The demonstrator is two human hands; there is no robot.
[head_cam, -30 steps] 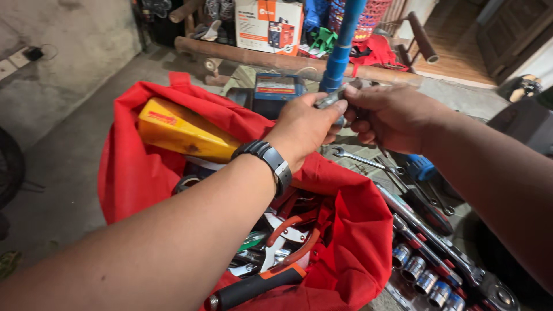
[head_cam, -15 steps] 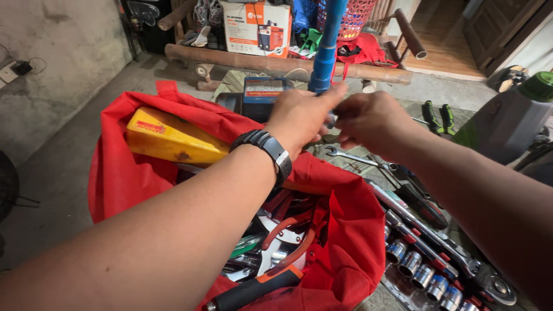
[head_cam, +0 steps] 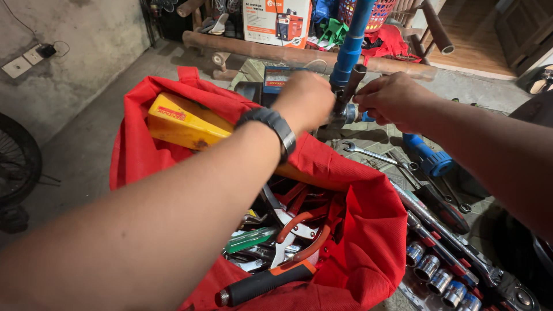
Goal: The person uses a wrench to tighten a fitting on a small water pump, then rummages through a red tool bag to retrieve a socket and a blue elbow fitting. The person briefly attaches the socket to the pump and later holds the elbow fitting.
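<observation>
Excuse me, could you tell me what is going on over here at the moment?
A person has both hands up on a blue pipe. The left hand and the right hand close around a metal fitting at its lower end. Below them sits an open red bag of pliers and other tools, with a yellow box in it. Sockets and wrenches lie on the right.

A grey concrete floor (head_cam: 86, 132) carries everything. On it sits an open red bag (head_cam: 368, 247) of tools, with a spanner (head_cam: 374, 154), a blue-handled tool (head_cam: 429, 158) and a row of sockets (head_cam: 438, 276) beside it, possibly in a tray.
</observation>
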